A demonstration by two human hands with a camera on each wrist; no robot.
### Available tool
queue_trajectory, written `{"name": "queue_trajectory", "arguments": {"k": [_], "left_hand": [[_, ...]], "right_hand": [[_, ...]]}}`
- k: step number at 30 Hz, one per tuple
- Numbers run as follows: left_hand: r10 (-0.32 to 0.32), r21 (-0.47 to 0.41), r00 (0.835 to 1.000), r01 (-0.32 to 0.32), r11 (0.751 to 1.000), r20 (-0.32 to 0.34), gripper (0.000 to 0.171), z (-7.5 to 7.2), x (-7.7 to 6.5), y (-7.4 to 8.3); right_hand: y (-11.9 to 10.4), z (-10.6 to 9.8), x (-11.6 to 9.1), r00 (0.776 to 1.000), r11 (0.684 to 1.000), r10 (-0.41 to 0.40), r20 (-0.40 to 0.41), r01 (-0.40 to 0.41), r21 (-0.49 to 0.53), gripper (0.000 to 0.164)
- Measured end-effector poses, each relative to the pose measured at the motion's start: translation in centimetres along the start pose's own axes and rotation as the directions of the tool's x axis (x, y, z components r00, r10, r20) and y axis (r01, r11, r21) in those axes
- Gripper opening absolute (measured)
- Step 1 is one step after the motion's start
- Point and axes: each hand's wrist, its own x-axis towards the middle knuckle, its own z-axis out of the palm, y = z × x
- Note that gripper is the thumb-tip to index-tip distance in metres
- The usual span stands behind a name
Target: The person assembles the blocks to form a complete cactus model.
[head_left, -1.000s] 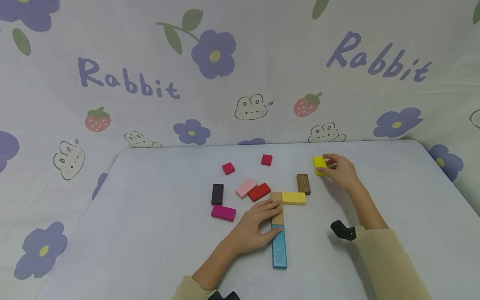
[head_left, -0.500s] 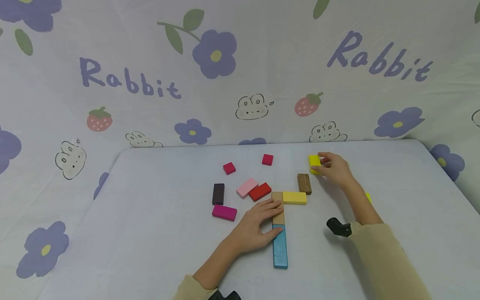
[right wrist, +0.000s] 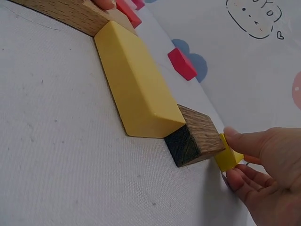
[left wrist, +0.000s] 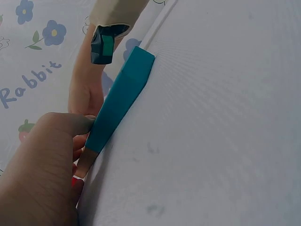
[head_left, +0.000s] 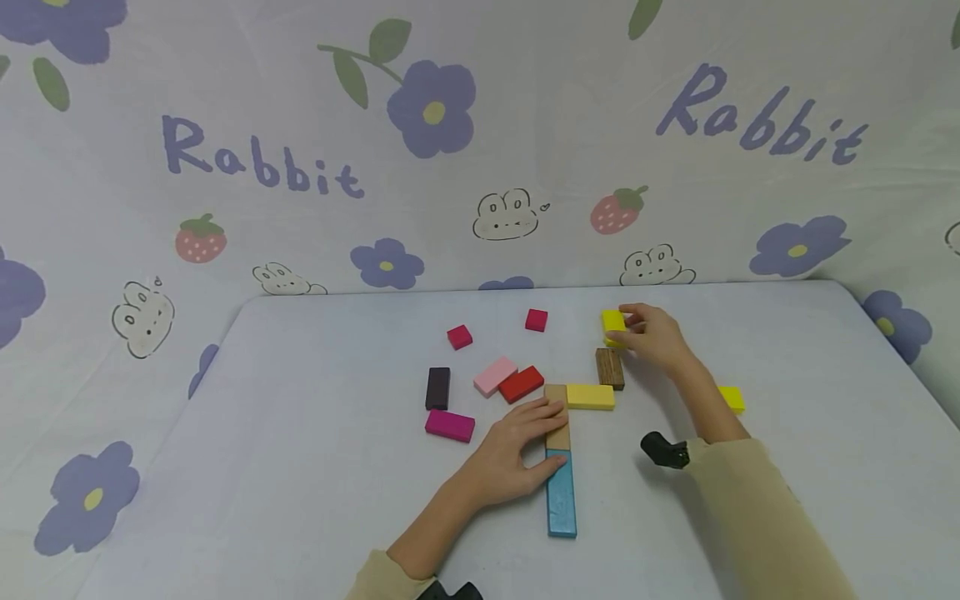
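held block [head_left: 612, 323]: yellow | long block [head_left: 561, 501]: blue | backdrop [head_left: 570, 108]: floral | darkest block [head_left: 438, 388]: black, perhaps brown

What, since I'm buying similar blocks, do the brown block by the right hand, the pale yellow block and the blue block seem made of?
Brown block: matte wood, by its streaky grain. Pale yellow block: smooth, with a slight sheen, probably painted wood, though no grain shows and plastic is possible. Blue block: smooth, fairly even colour, perhaps painted wood; its core is hidden.

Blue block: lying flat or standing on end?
Flat: the blue block lies lengthwise on the table, broad face up.
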Motion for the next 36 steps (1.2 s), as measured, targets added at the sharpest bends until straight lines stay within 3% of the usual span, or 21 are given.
{"name": "queue_trajectory", "arguments": {"k": [36], "left_hand": [[0.006,0.012,1.0,-0.006,1.0,0.0,0.056,-0.04,-0.01,0.06]], "right_hand": [[0.51,0.95,0.1,0.999,0.999,-0.048,0.0,0.048,0.006,0.062]]}}
